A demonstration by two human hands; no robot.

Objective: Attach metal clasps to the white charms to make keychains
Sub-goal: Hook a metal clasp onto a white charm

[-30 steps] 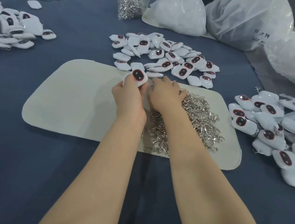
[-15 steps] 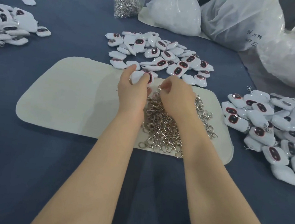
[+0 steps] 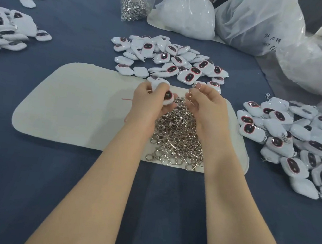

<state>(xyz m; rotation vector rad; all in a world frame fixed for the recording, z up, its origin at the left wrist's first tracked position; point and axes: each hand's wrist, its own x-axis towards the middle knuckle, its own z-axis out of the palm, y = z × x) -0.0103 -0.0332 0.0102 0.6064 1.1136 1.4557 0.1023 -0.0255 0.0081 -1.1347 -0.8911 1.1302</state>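
The left hand (image 3: 148, 102) holds a small white charm (image 3: 167, 98) that has a dark oval face with a red ring round it. Its grip is closed round the charm, with the fingers curled over the top. The face looks out to the right.

The right hand (image 3: 206, 107) is just beside it. Its grip pinches a small silver metal clasp (image 3: 198, 85) between thumb and finger. The charm and the clasp are near each other but do not touch.

Both hands are over the far end of a heap of shiny silver metal clasps (image 3: 176, 138). The heap lies on a flat cream mat with round corners (image 3: 72, 107). The mat lies on the dark blue desk (image 3: 27, 176).

Just behind the mat is a pile of loose white charms (image 3: 169, 60). To the right of the mat is a bigger pile of white charms (image 3: 296, 138), and some of these have bits of metal on them. On the far left is another pile of white charms (image 3: 5, 29).

At the back stands a clear plastic bag of silver clasps (image 3: 134, 5). Next to it is a round white plastic bag (image 3: 187, 15) and a big crumpled see-through bag (image 3: 259, 22).
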